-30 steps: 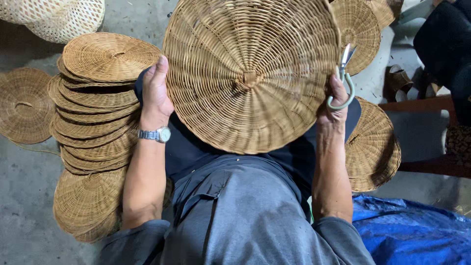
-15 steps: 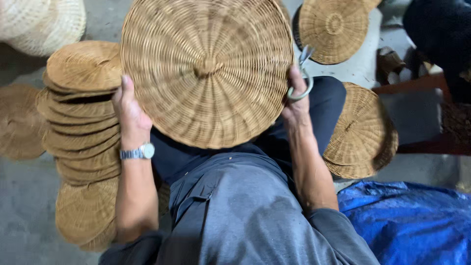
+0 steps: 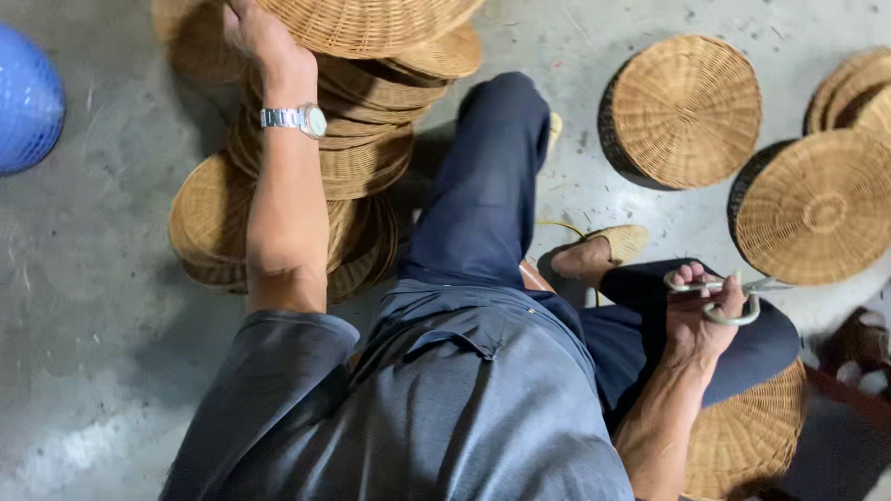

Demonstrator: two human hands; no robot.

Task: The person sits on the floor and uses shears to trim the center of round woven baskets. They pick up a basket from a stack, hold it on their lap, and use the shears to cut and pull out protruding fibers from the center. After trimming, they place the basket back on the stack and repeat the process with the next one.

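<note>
since the earlier frames the round woven tray (image 3: 371, 23) has left the lap and now sits on top of the stack of woven trays (image 3: 343, 139), at the upper edge of the view. both hands were on its rim half a second ago; now only the left hand (image 3: 260, 42) is on it, fingers curled over the near edge, though the fingertips run out of view so how tightly they close cannot be told. a silver wristwatch (image 3: 295, 119) sits on that wrist, just below the stack's top tray. the right hand (image 3: 703, 311) has dropped well away from the stack, to the right knee, with its fingers threaded through the loops of the metal scissors (image 3: 729, 299) and closed around them. more woven trays (image 3: 278, 241) lie on the concrete floor (image 3: 93, 278) at the base of the stack, under the left forearm. to the right of the stack, beyond the dark trouser leg, a single round tray (image 3: 685, 109) rests on the floor, and another (image 3: 817, 209) lies further right. a blue net-covered object (image 3: 26, 97) shows far left of the stack.
</note>
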